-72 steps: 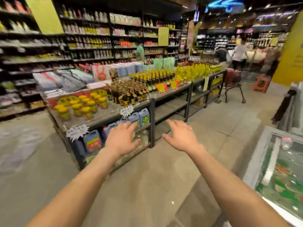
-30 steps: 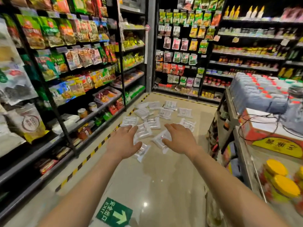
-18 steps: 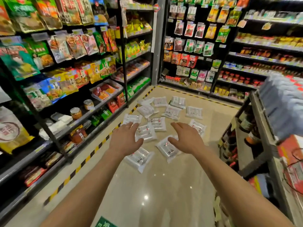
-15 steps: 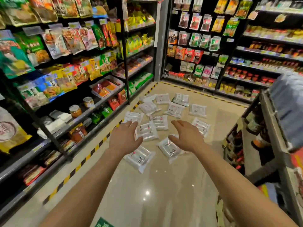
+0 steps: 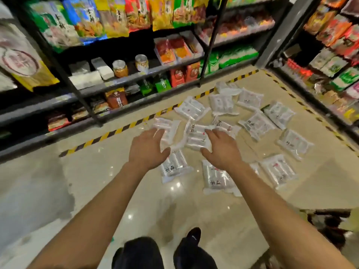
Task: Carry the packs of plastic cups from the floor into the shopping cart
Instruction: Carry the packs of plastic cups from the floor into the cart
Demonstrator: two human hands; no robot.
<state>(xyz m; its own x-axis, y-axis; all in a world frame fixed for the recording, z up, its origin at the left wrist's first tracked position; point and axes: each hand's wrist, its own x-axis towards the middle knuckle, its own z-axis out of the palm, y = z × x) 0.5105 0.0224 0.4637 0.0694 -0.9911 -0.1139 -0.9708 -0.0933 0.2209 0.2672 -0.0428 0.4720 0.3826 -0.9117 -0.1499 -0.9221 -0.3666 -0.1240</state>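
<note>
Cup packs [image 5: 196, 137] now nearer, left hand [image 5: 148, 150] open, right hand [image 5: 221, 151] open, empty

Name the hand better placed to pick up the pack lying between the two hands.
Right. The right hand is open, with its fingers already along the edge of the middle pack. The left hand is over a neighbouring pack instead.

Dark metal shelves [image 5: 124, 82] along the left, hung up top with bright snack bags [image 5: 116, 16]. Lower down, two lidded jars [image 5: 120, 68] just beside white boxes [image 5: 97, 71], near a tray of red and orange packets [image 5: 174, 49]. Yellow-and-black striped tape [image 5: 120, 131] edging the glossy beige floor [image 5: 155, 210]. More stocked shelving [image 5: 330, 55] on the right, past a grey pillar [image 5: 277, 32].
</note>
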